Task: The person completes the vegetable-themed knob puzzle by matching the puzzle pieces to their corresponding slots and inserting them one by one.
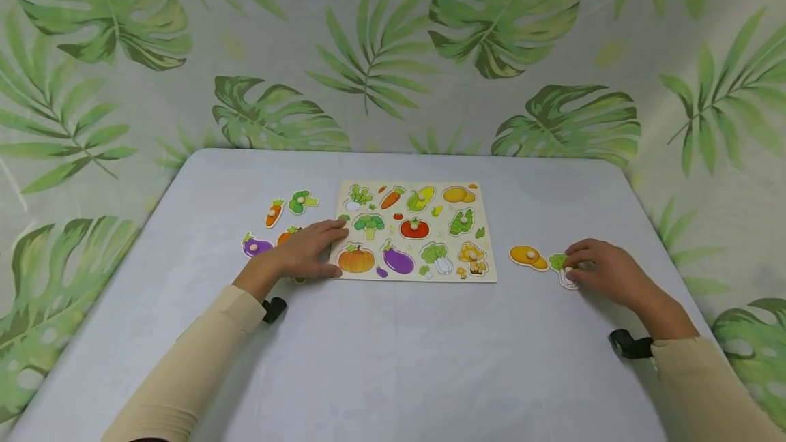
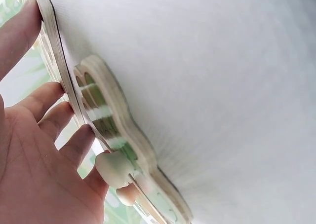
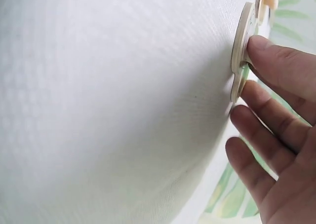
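Note:
My left hand rests at the left edge of a wooden vegetable puzzle board, fingers extended and spread. In the left wrist view its fingertips touch the board's side, and a green knobbed puzzle piece lies just beside them. Over on the right, my right hand pinches a bok choy puzzle piece between thumb and fingers; the hand covers part of it. The right wrist view shows that piece low at the cloth. Next to it lies a yellow potato piece.
Left of the board lie a carrot piece, a broccoli piece, an eggplant piece and a pumpkin piece, partly behind the left hand. A white cloth covers the table; a leaf-print curtain hangs behind.

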Demonstrator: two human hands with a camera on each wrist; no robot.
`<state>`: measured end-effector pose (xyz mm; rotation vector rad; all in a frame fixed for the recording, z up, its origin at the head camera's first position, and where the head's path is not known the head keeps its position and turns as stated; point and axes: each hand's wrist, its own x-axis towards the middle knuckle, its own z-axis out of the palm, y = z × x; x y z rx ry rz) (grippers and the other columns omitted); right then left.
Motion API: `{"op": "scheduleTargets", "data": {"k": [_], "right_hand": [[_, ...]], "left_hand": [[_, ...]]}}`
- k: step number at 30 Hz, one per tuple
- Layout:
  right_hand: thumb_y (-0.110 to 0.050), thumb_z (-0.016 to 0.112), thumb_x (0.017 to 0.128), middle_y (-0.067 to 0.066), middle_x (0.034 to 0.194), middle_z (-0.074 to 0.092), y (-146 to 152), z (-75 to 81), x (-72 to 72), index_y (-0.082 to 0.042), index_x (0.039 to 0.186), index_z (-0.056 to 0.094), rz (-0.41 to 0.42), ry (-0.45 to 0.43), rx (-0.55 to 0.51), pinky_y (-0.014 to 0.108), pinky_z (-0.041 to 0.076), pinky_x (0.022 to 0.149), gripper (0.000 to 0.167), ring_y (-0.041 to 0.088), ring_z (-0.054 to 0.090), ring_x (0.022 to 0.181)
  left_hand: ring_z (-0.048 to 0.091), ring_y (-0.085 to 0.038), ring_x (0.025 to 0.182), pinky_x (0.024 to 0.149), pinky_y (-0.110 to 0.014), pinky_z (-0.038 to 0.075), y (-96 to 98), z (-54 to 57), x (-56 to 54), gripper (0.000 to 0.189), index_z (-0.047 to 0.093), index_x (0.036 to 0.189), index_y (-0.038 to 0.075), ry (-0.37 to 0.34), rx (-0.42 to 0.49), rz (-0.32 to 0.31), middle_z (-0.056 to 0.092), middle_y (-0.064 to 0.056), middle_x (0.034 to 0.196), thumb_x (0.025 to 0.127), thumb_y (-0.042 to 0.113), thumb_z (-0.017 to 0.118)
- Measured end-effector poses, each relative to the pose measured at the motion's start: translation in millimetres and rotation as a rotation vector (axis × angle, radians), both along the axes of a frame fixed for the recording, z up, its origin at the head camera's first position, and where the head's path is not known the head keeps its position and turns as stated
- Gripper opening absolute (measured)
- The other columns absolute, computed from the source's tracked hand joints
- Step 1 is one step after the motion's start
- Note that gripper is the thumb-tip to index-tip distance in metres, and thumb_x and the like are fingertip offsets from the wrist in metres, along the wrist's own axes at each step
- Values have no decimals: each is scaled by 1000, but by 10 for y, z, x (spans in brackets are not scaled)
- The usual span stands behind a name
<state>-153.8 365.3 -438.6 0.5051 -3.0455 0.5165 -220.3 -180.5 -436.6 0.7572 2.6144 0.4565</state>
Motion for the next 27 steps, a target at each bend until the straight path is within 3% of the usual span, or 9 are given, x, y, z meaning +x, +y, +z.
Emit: {"op": "scheduleTargets", "data": {"k": [3,6,11,13,15,18,24,27], "right_hand": [[-11,79,80,16,112,69,39,33,18,-8,91,77,-16,-23,-10,52,52,85,11,41,63,107],[-15,79,82,14,113,69,100,82,30,-12,91,77,-38,-16,-27,38,53,83,10,37,63,107],[-16,81,81,8,113,70,162,186,3,-18,91,76,-47,63,-47,15,48,73,11,-1,60,98],[-15,81,80,9,114,71,143,238,-22,-18,91,77,-35,85,-50,16,50,70,12,0,62,96],[-13,81,80,11,115,71,99,300,-53,-16,91,77,-19,96,-44,21,53,70,13,10,67,99],[-12,81,80,14,117,71,12,394,-106,-13,92,77,7,104,-22,27,55,72,13,35,67,104],[-13,81,80,12,118,71,-109,504,-156,-14,94,77,41,103,-17,18,49,75,14,33,65,107],[-15,80,81,10,119,71,-167,520,-159,-15,94,77,55,86,-23,25,52,77,14,32,66,108]], "left_hand": [[20,-35,154,124,-58,21,9,-5,-8,82,36,154,13,-7,0,2,22,-7,167,86,39,74],[19,-34,155,124,-58,20,15,-13,-10,82,36,154,14,-16,-1,6,21,-6,167,86,40,74],[19,-34,155,124,-58,20,10,-3,-5,82,37,154,13,-18,0,13,21,-6,167,86,39,75],[19,-35,155,124,-59,20,5,2,-3,82,37,153,13,-18,2,13,22,-7,167,86,38,75],[19,-35,154,124,-59,20,2,4,-2,82,37,153,13,-21,5,14,22,-7,167,86,38,75],[19,-35,154,124,-60,20,-3,-7,-1,82,37,153,13,-23,5,20,22,-7,167,85,38,75],[19,-35,155,124,-59,21,4,-9,0,82,37,154,14,-14,0,25,22,-6,167,85,39,75],[19,-35,154,124,-59,21,18,13,3,82,37,153,13,-13,0,21,22,-6,167,85,39,75]]}}
